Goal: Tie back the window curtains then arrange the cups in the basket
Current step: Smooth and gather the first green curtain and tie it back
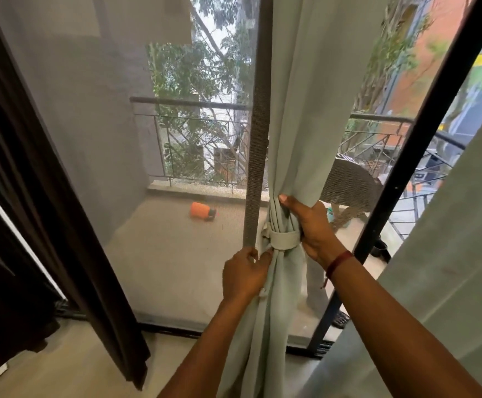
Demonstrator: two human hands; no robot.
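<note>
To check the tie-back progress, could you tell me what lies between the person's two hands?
In the head view, the gathered pale green curtain, wrapped by its matching tie-back band, lies between the left hand and the right hand.

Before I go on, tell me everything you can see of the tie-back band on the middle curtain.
The tie-back is a flat fabric band, pale grey-green like the curtain, wrapped level round the gathered folds beside the window's centre post. It looks snug, pinching the cloth into a narrow bundle. Whether it is knotted or fastened cannot be seen. The left hand pinches at its lower left edge; the right hand grips the curtain against its right side.
</note>
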